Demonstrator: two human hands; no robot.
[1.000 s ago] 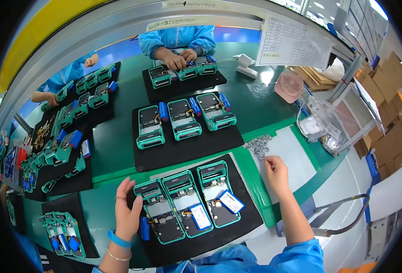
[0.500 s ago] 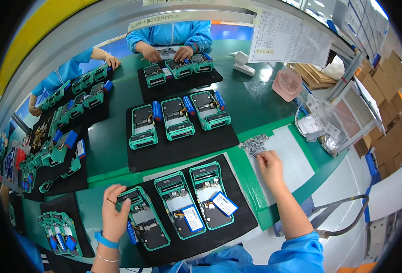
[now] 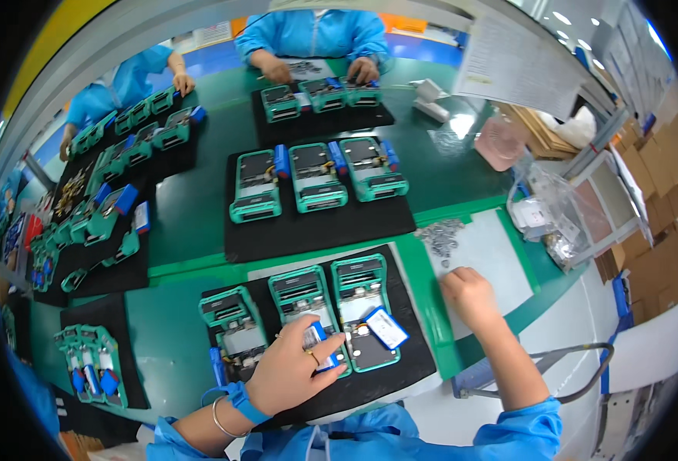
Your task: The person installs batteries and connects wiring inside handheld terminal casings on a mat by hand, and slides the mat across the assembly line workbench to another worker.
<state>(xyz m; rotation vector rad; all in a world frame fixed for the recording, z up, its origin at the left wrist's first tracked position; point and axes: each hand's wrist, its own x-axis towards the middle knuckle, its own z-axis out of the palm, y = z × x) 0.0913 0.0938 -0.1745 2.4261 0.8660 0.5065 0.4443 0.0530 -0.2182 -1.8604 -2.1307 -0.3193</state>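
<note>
Three green-framed device housings lie in a row on the near black mat: a left housing, a middle housing and a right housing. Over the middle one, my left hand has its fingers closed round a blue battery pack, partly hidden by them. A second blue battery pack lies slanted on the right housing. My right hand is on the white sheet, fingertips pinched together; what they hold is hidden. Just beyond it lies a pile of small metal pieces.
Another black mat ahead carries three more housings with blue packs. Two people in blue work beyond, at the far mat and at the left. A pink fan and plastic bags sit at right. A metal frame spans overhead.
My left hand has moved right from beside the left housing onto the middle housing's battery pack. My right hand has drawn slightly back from the metal pieces. The whole view has shifted.
</note>
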